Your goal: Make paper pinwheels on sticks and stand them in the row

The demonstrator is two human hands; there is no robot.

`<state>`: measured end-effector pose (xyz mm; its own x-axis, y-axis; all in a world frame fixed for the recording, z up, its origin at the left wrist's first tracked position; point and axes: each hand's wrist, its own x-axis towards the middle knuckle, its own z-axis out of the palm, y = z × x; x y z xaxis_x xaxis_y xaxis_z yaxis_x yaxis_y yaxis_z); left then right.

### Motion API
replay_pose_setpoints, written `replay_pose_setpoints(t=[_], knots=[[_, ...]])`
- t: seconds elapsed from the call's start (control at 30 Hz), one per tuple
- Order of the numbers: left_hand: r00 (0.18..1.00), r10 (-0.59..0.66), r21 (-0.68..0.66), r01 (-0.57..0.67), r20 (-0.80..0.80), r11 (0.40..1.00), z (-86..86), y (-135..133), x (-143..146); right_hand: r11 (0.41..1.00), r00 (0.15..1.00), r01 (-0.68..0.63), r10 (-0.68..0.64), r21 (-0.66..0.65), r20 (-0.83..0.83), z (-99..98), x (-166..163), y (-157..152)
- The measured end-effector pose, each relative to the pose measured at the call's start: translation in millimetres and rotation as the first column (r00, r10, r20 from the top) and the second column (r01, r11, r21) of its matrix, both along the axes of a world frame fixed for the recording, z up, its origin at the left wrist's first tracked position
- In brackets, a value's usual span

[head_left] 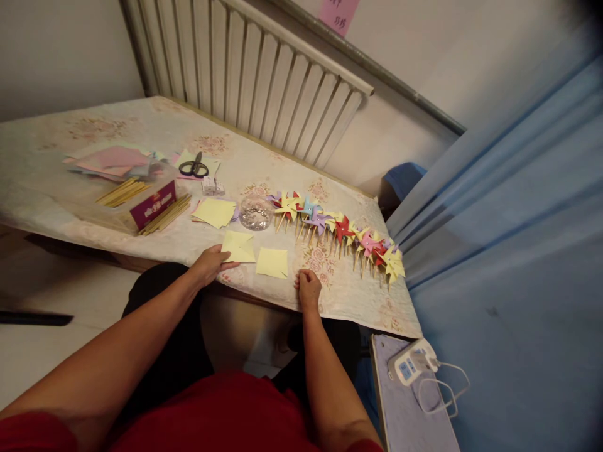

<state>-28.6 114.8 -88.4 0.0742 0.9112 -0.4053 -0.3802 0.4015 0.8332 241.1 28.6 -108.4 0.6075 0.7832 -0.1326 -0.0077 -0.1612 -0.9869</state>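
My left hand pinches the left edge of a yellow paper square with cuts at its corners, thumb on top and fingers beneath. Just right of it, a second yellow sheet lies flat near the table's front edge. My right hand rests beyond that sheet with its fingers curled; whatever they may hold is hidden. Behind the held square are a stack of yellow paper squares and a clear round dish of small shiny pieces. Finished paper pinwheels on sticks lie in a row to the right.
On the left are bundled wooden sticks, a purple-labelled box, coloured paper sheets, black-handled scissors and small white boxes. A radiator runs behind the table; a blue curtain and a corded power strip are at right.
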Motion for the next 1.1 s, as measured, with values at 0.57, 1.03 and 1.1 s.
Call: replay_pose_setpoints(t=[0.57,1.03,1.1], knots=[[1.0,-0.006,-0.021,0.006,0.0,1.0,3.7,-2.0,0.4,1.0,0.999,-0.019,0.019,0.01,0.04,-8.0,2.9,1.3],[0.999,0.008,-0.007,-0.008,0.035,1.0,-3.2,1.8,-0.6,1.0,0.997,-0.014,0.013,0.016,0.07,-7.1,2.7,1.2],[1.0,0.003,-0.003,-0.003,0.03,1.0,-4.8,2.3,-1.0,1.0,0.997,-0.013,0.012,0.019,0.072,-7.7,2.8,1.4]])
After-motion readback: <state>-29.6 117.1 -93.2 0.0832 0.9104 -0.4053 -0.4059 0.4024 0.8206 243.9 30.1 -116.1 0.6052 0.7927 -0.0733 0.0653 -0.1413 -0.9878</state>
